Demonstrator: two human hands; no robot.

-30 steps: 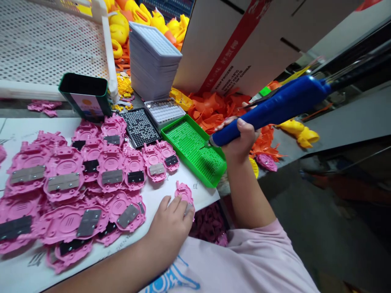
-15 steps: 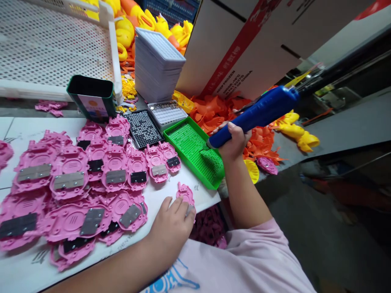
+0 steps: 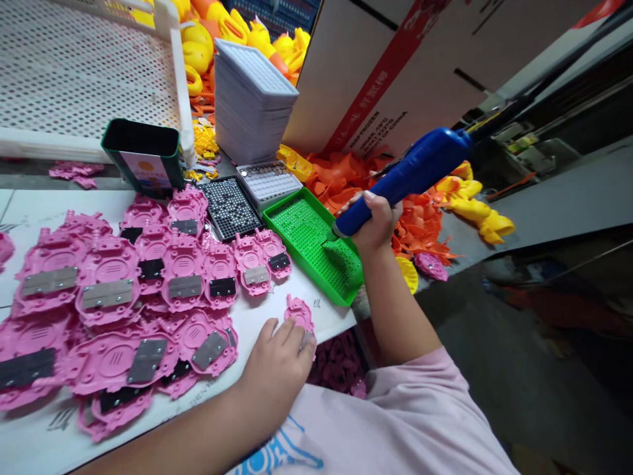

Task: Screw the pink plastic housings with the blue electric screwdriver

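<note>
Right hand [image 3: 374, 223] grips blue driver [image 3: 426, 161]; left hand [image 3: 275, 361] over pink part [image 3: 299, 311], grip unclear. Carton [image 3: 415, 69], one o'clock: "KEEP FROZEN", "CHINA".

By the right corner of the table [image 3: 332, 318], the left hand [image 3: 277, 361] covers part of a pink shell [image 3: 299, 311]. We cannot tell whether the blue tool [image 3: 414, 169] touches the green tray [image 3: 310, 273]. The view's edge cuts the crate [image 3: 89, 72].

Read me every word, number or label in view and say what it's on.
"KEEP FROZEN": large carton.
"UNDER -18°C": same carton.
"OF CHINA": same carton; line's start unclear.
Too blurred to read: red stripe, dark green container label, white sheet print, shirt print.
</note>
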